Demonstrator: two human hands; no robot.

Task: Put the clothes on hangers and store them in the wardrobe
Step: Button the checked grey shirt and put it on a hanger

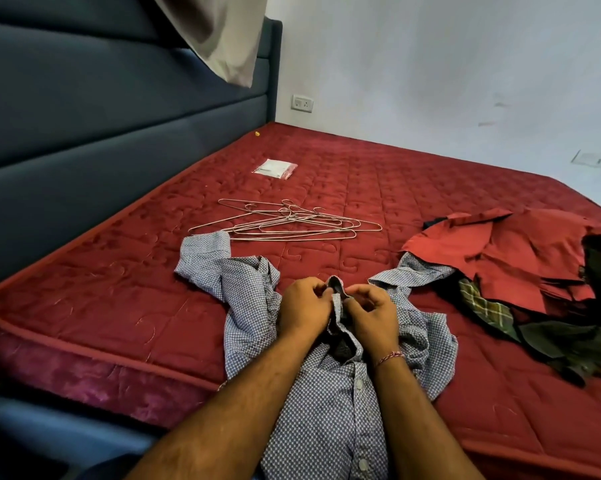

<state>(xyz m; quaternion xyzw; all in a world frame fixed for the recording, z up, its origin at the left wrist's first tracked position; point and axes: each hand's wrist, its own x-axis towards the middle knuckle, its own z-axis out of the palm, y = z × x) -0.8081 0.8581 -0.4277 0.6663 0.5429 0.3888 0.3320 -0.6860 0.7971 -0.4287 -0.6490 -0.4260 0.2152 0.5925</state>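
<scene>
No text, label, brand, number or sign can be read anywhere in the head view. The one thing that might carry print is a small clear plastic packet [275, 169] with a white card inside, lying on the red mattress [119, 289] beyond the heap of wire hangers [288, 221]; any marks on it are too small and blurred to make out. The white wall switch plate [302, 103], at the corner beside the headboard and further back than the hangers, shows no legible marking. The checked shirt [327, 410], nearer than the hangers, shows only its woven pattern and buttons, no tag.
</scene>
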